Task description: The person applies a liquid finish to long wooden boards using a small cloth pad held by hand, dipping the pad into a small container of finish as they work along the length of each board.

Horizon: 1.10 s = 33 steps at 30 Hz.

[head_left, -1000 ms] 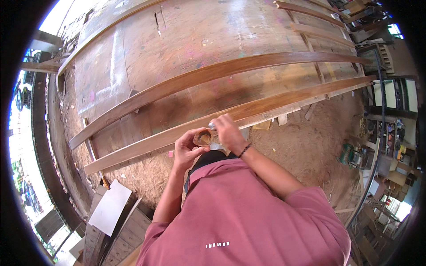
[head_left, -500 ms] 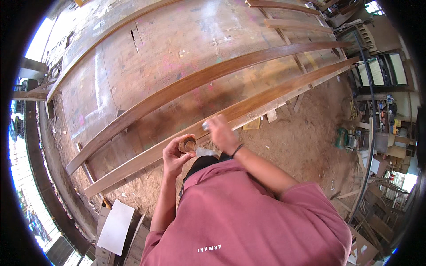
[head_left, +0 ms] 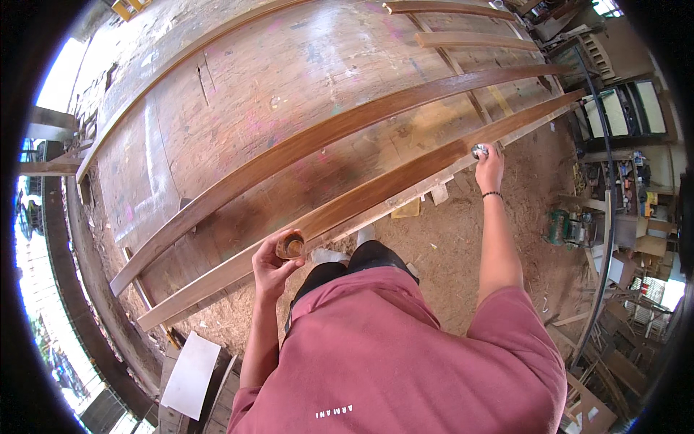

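Note:
My left hand [head_left: 270,263] grips a small cup [head_left: 293,246] with brown liquid in it, near the lower edge of the nearest long board [head_left: 383,186]. My right hand [head_left: 489,165], arm stretched out to the right, is closed on a small silvery-white applicator [head_left: 478,150] at that board's surface. The board is darker brown along its middle and right, paler at its left end. A second long brown board [head_left: 337,123] lies parallel beyond it on the stained work platform [head_left: 238,87].
Shorter boards [head_left: 475,40] lie at the platform's far right. Dirt floor [head_left: 448,246] surrounds my legs. A white sheet [head_left: 190,375] rests on planks at lower left. A green machine [head_left: 560,226], a dark pipe [head_left: 607,217] and cluttered shelving stand at right.
My right hand has swept right along the near board, away from the cup. My left hand has shifted left and down with the cup. The board's middle stretch looks darker.

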{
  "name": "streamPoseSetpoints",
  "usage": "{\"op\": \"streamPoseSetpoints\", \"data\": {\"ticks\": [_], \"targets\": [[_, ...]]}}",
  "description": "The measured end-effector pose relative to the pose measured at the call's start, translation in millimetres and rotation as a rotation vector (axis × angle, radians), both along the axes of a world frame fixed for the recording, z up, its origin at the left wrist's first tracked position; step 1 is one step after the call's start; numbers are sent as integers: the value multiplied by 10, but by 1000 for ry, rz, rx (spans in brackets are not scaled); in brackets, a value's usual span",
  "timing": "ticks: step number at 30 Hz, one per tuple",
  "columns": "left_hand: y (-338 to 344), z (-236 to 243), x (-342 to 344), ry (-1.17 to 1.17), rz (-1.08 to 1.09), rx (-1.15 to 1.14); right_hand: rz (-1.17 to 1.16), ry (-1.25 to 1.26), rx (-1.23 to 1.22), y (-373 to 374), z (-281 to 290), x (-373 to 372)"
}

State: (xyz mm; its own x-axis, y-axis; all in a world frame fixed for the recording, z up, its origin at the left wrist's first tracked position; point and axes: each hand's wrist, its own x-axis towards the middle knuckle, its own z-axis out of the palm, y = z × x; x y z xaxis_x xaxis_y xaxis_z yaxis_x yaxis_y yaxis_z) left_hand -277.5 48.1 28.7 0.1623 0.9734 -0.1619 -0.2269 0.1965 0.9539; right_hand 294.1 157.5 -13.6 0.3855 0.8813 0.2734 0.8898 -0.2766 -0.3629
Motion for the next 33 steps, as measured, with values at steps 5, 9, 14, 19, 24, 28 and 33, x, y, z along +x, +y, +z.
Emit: {"op": "streamPoseSetpoints", "data": {"ticks": [5, 9, 14, 19, 24, 28, 33], "targets": [[51, 36, 307, -2, -20, -64, 224, 52, 16, 0, -290, -522], [129, 78, 703, -56, -30, -82, 562, 221, 27, -338, -224, -1702], [253, 226, 1141, -63, -82, -5, 563, 254, 142, -342, -164, -1590], [248, 247, 1350, -52, -73, -48, 189, 44, 123, -34, 16, -118], [212, 188, 1513, -24, -71, -42, 412, 195, 25, -244, -253, -599], [161, 206, 1625, -43, -21, -47, 642, 275, 49, -425, -198, -1391], [101, 235, 1688, 25, 8, 0, 318, 184, 72, 166, -44, -319]]}}
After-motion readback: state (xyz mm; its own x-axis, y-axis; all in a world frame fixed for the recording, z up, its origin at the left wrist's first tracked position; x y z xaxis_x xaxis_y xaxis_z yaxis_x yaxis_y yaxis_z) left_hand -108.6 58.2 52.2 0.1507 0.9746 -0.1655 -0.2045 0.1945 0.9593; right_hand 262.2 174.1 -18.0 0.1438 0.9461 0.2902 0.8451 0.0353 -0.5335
